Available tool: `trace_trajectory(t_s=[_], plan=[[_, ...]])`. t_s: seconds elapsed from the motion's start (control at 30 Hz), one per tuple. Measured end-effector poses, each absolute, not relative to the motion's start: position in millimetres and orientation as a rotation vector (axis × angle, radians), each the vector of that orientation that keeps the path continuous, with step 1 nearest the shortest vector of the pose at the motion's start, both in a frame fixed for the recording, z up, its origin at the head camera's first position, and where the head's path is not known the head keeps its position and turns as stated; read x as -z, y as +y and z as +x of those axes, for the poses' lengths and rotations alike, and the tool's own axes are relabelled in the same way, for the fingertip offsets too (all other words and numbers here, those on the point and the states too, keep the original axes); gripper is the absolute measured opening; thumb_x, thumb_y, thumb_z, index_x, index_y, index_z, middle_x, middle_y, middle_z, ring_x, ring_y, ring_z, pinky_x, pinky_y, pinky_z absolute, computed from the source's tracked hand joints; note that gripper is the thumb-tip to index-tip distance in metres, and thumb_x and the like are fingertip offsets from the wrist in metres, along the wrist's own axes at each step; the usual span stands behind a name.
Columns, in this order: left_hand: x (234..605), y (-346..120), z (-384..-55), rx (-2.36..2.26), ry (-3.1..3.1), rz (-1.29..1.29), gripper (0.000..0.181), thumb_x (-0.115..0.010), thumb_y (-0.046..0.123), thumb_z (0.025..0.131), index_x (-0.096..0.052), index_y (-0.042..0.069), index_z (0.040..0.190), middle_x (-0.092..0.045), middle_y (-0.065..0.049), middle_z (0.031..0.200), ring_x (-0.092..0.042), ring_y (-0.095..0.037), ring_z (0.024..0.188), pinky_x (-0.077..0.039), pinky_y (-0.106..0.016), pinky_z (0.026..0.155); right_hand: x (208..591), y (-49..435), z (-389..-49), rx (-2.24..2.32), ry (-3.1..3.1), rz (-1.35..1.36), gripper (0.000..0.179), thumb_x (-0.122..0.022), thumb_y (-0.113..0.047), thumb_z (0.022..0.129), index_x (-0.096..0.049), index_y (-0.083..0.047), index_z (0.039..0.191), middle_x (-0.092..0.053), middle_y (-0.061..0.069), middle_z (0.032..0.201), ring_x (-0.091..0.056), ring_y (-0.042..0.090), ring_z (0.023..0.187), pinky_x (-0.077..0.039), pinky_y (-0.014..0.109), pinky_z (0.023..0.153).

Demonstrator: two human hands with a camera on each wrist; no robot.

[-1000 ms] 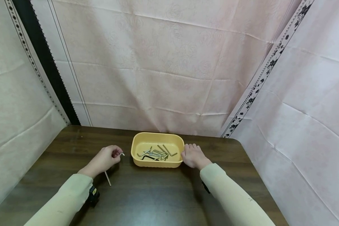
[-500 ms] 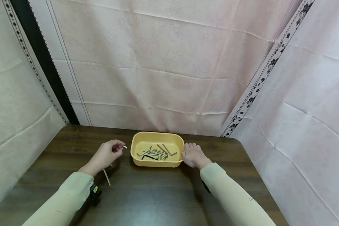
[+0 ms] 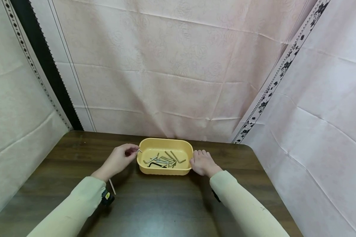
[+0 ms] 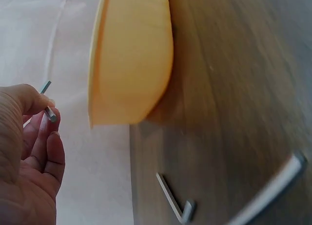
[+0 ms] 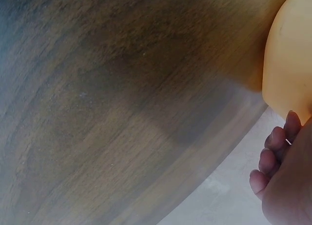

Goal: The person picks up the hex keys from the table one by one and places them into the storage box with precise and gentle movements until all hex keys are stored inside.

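My left hand [image 3: 117,162] pinches a small silver hex key [image 4: 50,114] between thumb and fingertips. In the head view that hand is at the left rim of a yellow plastic tray [image 3: 166,172], with the key's bent end [image 3: 140,150] by the rim. Several hex keys [image 3: 175,157], mostly silver and one black, lie jumbled inside the tray. My right hand [image 3: 203,163] rests against the tray's right side, palm down, fingers extended and pointing away from me. The right wrist view shows its fingers [image 5: 268,161] beside the tray wall.
Beneath the left forearm, a silver hex key [image 3: 112,187] lies on the dark wooden table [image 3: 166,207]. The left wrist view shows a smaller hex key [image 4: 168,196] and a larger one [image 4: 273,188] there. A pale cloth [image 3: 166,72] hangs behind the table.
My left hand has moved right and slightly away from me, carrying the hex key up to the tray's left rim. The right hand and the tray have stayed in place.
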State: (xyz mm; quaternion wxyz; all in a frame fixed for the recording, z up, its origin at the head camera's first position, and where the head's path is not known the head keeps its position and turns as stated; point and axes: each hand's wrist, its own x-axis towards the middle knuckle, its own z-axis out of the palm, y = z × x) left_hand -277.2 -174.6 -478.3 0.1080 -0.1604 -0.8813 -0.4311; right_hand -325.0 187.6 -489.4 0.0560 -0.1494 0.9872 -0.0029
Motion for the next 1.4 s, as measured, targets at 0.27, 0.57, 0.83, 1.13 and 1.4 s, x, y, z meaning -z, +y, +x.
trace_trajectory(t_s=[0.27, 0.57, 0.83, 1.13, 1.4], plan=[[474.1, -148.3, -284.6, 1.332, -2.59, -0.492, 0.019, -0.063, 0.011, 0.094, -0.067, 0.005, 0.112, -0.065, -0.003, 0.098, -0.059, -0.018, 0.087, -0.051, -0.034, 0.076, 489.5, 187.9, -325.2, 0.032, 2.983, -0.446, 0.028, -0.031, -0.032, 0.102, -0.047, -0.01, 0.109, -0.049, 0.007, 0.108, -0.041, 0.026, 0.099, -0.031, 0.044, 0.091], [478.4, -113.6, -299.4, 1.365, -2.568, -0.464, 0.018, -0.063, 0.009, 0.093, -0.071, 0.005, 0.108, -0.069, -0.005, 0.1, -0.061, -0.018, 0.089, -0.051, -0.037, 0.078, 491.5, 189.1, -325.2, 0.02, 2.998, -0.47, 0.024, -0.032, -0.03, 0.101, -0.046, -0.012, 0.103, -0.048, 0.006, 0.102, -0.04, 0.026, 0.096, -0.031, 0.043, 0.088], [487.1, -92.6, -313.4, 1.295, -2.586, -0.408, 0.016, -0.062, 0.006, 0.092, -0.071, 0.003, 0.105, -0.068, -0.006, 0.095, -0.062, -0.018, 0.087, -0.051, -0.038, 0.078, 497.2, 190.2, -329.8, 0.042, 2.997, -0.463, 0.024, -0.033, -0.031, 0.101, -0.047, -0.012, 0.105, -0.048, 0.006, 0.103, -0.04, 0.026, 0.096, -0.031, 0.043, 0.088], [492.5, -88.5, -319.3, 1.267, -2.66, -0.407, 0.016, -0.062, 0.004, 0.091, -0.071, 0.001, 0.105, -0.068, -0.008, 0.095, -0.061, -0.018, 0.085, -0.051, -0.037, 0.078, 496.6, 189.7, -329.0, 0.012, 3.004, -0.458, 0.026, -0.032, -0.031, 0.101, -0.047, -0.01, 0.107, -0.049, 0.007, 0.105, -0.041, 0.026, 0.099, -0.032, 0.043, 0.09], [493.9, -88.5, -319.4, 1.256, -2.687, -0.37, 0.016, -0.062, 0.006, 0.092, -0.071, 0.002, 0.104, -0.067, -0.006, 0.094, -0.06, -0.018, 0.085, -0.05, -0.037, 0.078, 490.2, 187.9, -325.3, -0.012, 3.013, -0.49, 0.022, -0.034, -0.029, 0.101, -0.046, -0.011, 0.1, -0.048, 0.006, 0.098, -0.043, 0.026, 0.095, -0.033, 0.042, 0.086]])
